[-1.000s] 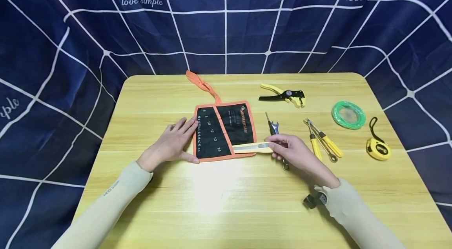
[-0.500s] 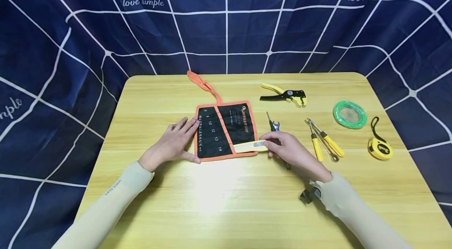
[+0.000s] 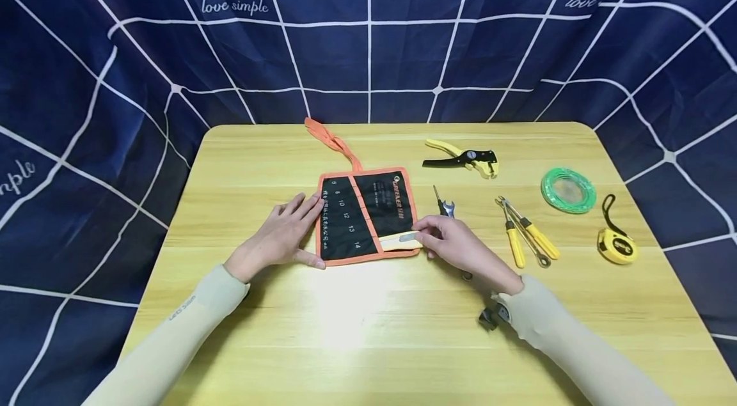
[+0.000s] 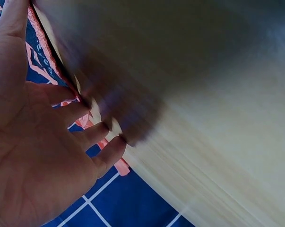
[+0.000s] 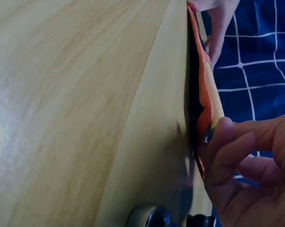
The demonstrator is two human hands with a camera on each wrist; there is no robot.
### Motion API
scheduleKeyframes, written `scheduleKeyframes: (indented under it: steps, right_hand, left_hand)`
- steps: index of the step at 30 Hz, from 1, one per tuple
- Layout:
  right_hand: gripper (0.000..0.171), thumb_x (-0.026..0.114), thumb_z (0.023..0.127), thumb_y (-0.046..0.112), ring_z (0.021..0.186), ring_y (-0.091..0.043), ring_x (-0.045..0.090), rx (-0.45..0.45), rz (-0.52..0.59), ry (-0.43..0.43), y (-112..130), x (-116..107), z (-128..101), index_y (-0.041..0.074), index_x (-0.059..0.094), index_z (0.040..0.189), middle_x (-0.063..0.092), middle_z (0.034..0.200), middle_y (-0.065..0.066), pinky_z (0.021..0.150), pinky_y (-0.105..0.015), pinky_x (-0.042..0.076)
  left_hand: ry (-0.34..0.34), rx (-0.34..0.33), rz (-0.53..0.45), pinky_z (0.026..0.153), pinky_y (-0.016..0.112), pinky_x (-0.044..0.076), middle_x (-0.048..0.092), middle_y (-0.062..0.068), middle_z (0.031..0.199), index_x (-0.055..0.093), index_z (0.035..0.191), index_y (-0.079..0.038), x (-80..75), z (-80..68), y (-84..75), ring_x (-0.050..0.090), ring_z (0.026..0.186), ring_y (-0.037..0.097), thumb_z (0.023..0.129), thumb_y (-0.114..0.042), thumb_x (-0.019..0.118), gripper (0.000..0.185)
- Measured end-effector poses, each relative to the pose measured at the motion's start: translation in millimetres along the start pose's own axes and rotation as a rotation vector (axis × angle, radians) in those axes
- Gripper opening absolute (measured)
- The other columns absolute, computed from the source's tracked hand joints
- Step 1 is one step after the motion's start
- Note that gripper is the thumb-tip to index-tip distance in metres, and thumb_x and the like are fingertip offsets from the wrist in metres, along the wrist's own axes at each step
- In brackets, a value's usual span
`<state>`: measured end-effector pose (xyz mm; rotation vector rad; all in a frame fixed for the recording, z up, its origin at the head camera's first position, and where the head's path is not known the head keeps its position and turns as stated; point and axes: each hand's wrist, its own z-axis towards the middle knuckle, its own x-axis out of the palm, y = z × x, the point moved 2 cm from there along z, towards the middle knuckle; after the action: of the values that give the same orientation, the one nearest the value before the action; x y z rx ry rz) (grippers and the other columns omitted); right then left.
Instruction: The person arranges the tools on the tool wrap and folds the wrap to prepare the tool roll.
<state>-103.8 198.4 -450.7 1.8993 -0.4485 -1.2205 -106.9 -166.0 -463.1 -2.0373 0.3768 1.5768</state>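
A black tool roll with orange trim [image 3: 364, 214] lies flat on the wooden table [image 3: 368, 316]. My left hand [image 3: 288, 234] rests on its left edge with fingers straight, thumb at the lower left corner. My right hand [image 3: 455, 241] pinches a pale yellow utility knife [image 3: 398, 240], most of which lies inside the roll's lower right pocket. In the right wrist view the curled fingers [image 5: 237, 156] press against the orange edge of the roll [image 5: 204, 101]. In the left wrist view the left hand [image 4: 43, 156] lies on the tool roll [image 4: 40, 66].
A small wrench [image 3: 444, 204] lies just right of the roll, partly under my right hand. Further right are yellow-handled pliers [image 3: 524, 236], a yellow wire stripper [image 3: 463, 156], a green tape roll [image 3: 567, 190] and a yellow tape measure [image 3: 616, 243]. An orange tie strap [image 3: 331, 137] trails behind the roll.
My right hand has moved left, pushing the utility knife further into the roll's pocket. The left hand has stayed on the roll's left edge.
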Motion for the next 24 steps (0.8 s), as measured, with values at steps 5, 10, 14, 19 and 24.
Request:
scheduleKeyframes:
  steps: [5,10,14,19,24]
  right_hand:
    - [0.017,0.068,0.108,0.008,0.074,-0.016,0.06,-0.075,-0.096,-0.032,3.0,4.4,3.6,0.0,0.076,0.12,0.065,0.08,0.002,0.081,-0.038,0.049]
    - [0.019,0.072,0.105,0.009,0.079,-0.015,0.054,-0.121,-0.138,-0.021,3.8,8.9,5.7,0.0,0.077,0.121,0.062,0.086,0.005,0.076,-0.036,0.047]
    - [0.023,0.07,0.105,0.007,0.074,-0.013,0.056,-0.11,-0.119,0.032,4.2,10.8,7.4,-0.001,0.076,0.126,0.064,0.083,0.005,0.076,-0.036,0.048]
    - [0.026,0.067,0.106,0.006,0.075,-0.014,0.061,-0.041,-0.092,0.089,7.1,10.4,9.2,0.0,0.073,0.13,0.067,0.083,0.004,0.08,-0.039,0.051]
    - [0.026,0.067,0.105,0.008,0.079,-0.015,0.06,-0.016,-0.087,0.1,9.3,11.8,11.8,0.0,0.073,0.129,0.068,0.089,0.004,0.08,-0.038,0.05]
  left_hand:
    - [-0.015,0.006,0.006,0.116,0.071,0.032,0.021,0.02,0.179,0.025,0.172,0.002,-0.5,0.1,1.0,0.021,0.161,0.05,0.08,-0.075,0.083,0.134]
    - [-0.015,0.005,0.002,0.115,0.072,0.032,0.021,0.021,0.179,0.026,0.171,0.002,0.5,-0.5,1.3,0.021,0.161,0.05,0.08,-0.075,0.083,0.133]
    - [-0.012,0.001,0.005,0.115,0.071,0.032,0.021,0.021,0.179,0.026,0.171,0.002,0.4,-0.7,1.3,0.022,0.161,0.05,0.08,-0.075,0.083,0.132]
    - [-0.024,0.008,0.002,0.114,0.072,0.033,0.023,0.021,0.178,0.028,0.171,0.002,0.4,0.1,1.4,0.023,0.16,0.05,0.079,-0.075,0.084,0.133]
    - [-0.04,0.012,0.005,0.114,0.072,0.034,0.024,0.021,0.178,0.029,0.171,0.002,1.8,0.9,0.4,0.024,0.16,0.05,0.077,-0.075,0.086,0.134]
